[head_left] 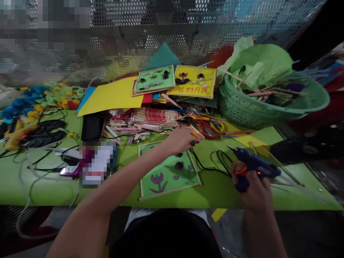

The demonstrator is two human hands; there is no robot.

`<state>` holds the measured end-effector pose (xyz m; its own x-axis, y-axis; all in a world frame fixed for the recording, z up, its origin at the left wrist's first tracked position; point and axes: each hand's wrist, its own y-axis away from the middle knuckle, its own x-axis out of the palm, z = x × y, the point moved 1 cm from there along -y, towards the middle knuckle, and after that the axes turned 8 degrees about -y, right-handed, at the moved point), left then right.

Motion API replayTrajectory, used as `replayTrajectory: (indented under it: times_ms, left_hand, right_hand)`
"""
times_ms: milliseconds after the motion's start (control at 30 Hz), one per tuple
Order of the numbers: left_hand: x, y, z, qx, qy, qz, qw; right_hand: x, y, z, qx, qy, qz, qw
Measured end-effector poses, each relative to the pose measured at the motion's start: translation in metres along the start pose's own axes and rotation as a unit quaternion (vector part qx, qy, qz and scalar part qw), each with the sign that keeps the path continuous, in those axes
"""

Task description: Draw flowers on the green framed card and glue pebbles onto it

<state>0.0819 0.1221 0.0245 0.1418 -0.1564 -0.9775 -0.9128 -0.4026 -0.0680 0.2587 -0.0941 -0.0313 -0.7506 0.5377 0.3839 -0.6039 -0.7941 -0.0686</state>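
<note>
My right hand is wrapped round a dark blue glue gun with an orange trigger and a lit red light; its nozzle points up and left. My left hand reaches over the far edge of a green picture card framed with thin sticks. Its fingers are curled, and an orange pen-like thing shows beside them; what they hold is partly hidden. The card bears a dark paper tulip and small stones. Just beyond the left hand lie red-handled scissors.
Sticks and pebbles are heaped behind the card. Two finished-looking cards, one green and one yellow, lean at the back. A green basket stands right. A phone, cables and a yellow glue gun lie left.
</note>
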Motion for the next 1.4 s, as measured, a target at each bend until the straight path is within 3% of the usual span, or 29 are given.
replayTrajectory:
  times_ms: [100,233,367,500,667,767,933,1167,1300,1400]
  left_hand:
    - [-0.002,-0.007,0.003,-0.039,0.017,-0.028,0.999]
    - [-0.024,-0.002,0.017,-0.134,0.029,-0.114,0.984]
    - [-0.046,0.028,0.025,-0.166,0.029,-0.168,0.971]
    - [-0.049,0.066,0.013,-0.157,0.049,-0.148,0.975]
    - [-0.024,0.07,-0.035,-0.029,0.058,-0.062,0.996]
    - [0.005,0.053,-0.077,0.059,0.013,-0.007,0.998]
    - [0.047,0.043,-0.129,0.128,-0.009,0.007,0.992]
    - [0.061,0.07,-0.139,0.182,-0.041,-0.06,0.981]
    - [0.063,0.092,-0.139,0.183,-0.051,-0.101,0.977]
    - [0.059,0.117,-0.137,0.184,-0.041,-0.098,0.977]
  right_hand:
    - [0.004,-0.002,0.006,0.006,0.007,0.001,1.0]
    - [0.004,-0.013,0.023,0.011,-0.02,0.017,1.0]
    - [0.003,-0.025,0.044,0.034,-0.053,-0.036,0.997]
    - [0.009,-0.034,0.055,0.122,-0.059,-0.041,0.99]
    - [0.031,-0.035,0.067,0.156,-0.057,0.019,0.986]
    - [0.043,-0.03,0.078,0.139,-0.063,0.009,0.988]
    - [0.042,-0.027,0.087,0.125,-0.05,-0.029,0.99]
    - [0.02,-0.051,0.054,0.191,0.008,-0.098,0.977]
    - [0.015,-0.063,0.036,0.208,0.032,-0.092,0.973]
    - [0.01,-0.069,0.031,0.233,0.053,-0.078,0.968]
